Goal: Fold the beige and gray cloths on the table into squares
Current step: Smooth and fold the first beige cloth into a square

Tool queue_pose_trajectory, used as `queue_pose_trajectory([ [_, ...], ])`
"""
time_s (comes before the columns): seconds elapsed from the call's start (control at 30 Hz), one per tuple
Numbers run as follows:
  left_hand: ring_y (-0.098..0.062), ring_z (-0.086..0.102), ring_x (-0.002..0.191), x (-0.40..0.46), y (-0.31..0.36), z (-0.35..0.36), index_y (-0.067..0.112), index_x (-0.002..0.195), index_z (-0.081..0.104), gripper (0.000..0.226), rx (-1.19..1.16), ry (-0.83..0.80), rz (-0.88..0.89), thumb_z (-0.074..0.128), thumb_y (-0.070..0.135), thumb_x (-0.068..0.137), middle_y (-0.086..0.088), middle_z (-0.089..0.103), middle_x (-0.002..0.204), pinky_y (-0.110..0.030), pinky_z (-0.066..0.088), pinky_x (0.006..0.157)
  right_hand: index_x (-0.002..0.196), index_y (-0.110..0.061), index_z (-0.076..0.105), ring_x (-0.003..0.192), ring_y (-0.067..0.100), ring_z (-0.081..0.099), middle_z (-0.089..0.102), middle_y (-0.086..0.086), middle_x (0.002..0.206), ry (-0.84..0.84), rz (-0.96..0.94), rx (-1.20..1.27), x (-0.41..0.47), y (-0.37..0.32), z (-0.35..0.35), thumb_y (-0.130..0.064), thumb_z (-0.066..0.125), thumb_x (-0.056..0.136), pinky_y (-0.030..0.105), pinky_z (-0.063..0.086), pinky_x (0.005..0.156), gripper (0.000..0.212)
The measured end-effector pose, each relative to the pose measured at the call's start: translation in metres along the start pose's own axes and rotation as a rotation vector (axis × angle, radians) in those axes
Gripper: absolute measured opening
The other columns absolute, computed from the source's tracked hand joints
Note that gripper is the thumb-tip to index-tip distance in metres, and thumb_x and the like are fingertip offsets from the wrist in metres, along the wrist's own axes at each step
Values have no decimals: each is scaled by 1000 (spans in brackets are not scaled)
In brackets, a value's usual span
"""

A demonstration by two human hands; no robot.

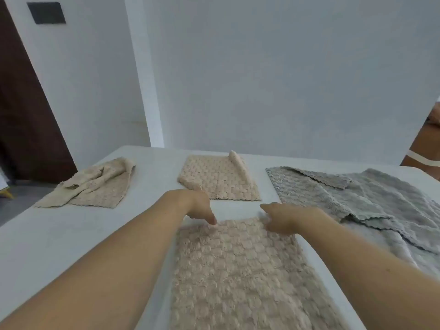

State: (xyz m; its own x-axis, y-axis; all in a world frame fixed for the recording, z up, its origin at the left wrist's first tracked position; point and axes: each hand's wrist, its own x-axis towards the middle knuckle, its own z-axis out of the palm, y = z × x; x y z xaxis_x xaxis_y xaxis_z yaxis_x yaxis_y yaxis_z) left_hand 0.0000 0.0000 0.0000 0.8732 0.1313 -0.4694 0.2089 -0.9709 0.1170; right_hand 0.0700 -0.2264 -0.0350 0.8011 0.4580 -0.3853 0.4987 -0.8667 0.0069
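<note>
A long beige cloth [240, 270] lies flat on the white table [71, 234], running from the near edge toward the middle. My left hand [200, 206] pinches its far left corner. My right hand [283, 217] holds its far right corner. Beyond it lies a squarish beige cloth [214, 179] with its right edge rolled up. A crumpled beige cloth [95, 184] sits at the far left. Several gray cloths [352, 198] overlap in a loose pile on the right.
A white wall stands close behind the table. A dark door [26, 115] is at the far left, beyond the table's left edge. Part of another person [426, 148] shows at the right border.
</note>
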Motion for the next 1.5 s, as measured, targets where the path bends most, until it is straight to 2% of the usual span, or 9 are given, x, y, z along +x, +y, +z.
queue_pose_trajectory([
  [0.1,-15,47,59,16,1,8,11,72,61,38,37,-124,2,72,47,79,3,52,67,-27,42,65,140,-29,36,125,24,44,41,0,139,-6,22,-43,15,0,4,-37,47,90,46,43,98,51],
  [0.3,-17,47,59,29,1,10,17,78,54,17,8,-137,-17,67,27,79,1,51,69,-24,41,56,99,-21,60,93,20,61,62,-2,102,-114,-1,112,39,5,-10,-33,63,79,35,50,81,24],
  [0.6,-19,46,62,3,-14,-51,18,89,42,6,-48,946,251,42,15,95,1,49,75,-32,33,53,90,-14,50,79,26,54,58,6,86,609,-143,457,20,12,-99,-14,54,89,34,41,63,4],
  [0.83,-20,49,70,-61,-18,-76,15,95,52,3,93,1270,440,50,13,92,2,53,87,-32,41,54,93,-17,56,76,18,53,60,-1,84,782,-230,508,-56,14,-132,-13,51,87,30,42,63,9],
  [0.93,-17,49,67,-91,-18,-59,17,93,54,4,51,1130,484,51,14,93,7,53,85,-29,39,56,88,-15,60,74,14,54,62,-3,82,740,-236,482,-85,13,-115,-10,48,85,27,42,61,14],
  [1.03,-16,51,66,-116,-16,-30,15,86,58,4,-142,721,396,56,17,89,5,55,73,-26,38,58,71,-11,57,64,13,48,56,-3,67,568,-202,439,-109,10,-83,-8,48,81,27,38,58,13],
  [1.23,-11,55,50,-143,-14,50,20,61,60,26,-467,-162,193,73,18,84,5,57,58,-22,44,48,87,-11,72,76,14,65,71,7,88,-151,-26,387,-138,2,-7,-10,62,87,32,59,79,10],
  [1.37,-11,57,55,-149,-13,82,22,62,66,26,-515,-324,153,72,16,86,5,60,60,-25,48,57,97,-7,67,84,26,65,66,15,95,-297,74,398,-144,-5,22,-7,68,85,42,58,84,12],
  [1.5,-13,56,64,-139,-19,87,22,69,65,19,-477,-128,153,74,29,83,5,62,68,-27,46,61,115,2,62,75,24,63,63,13,91,-298,135,359,-133,-9,23,-12,67,88,40,59,78,31],
])
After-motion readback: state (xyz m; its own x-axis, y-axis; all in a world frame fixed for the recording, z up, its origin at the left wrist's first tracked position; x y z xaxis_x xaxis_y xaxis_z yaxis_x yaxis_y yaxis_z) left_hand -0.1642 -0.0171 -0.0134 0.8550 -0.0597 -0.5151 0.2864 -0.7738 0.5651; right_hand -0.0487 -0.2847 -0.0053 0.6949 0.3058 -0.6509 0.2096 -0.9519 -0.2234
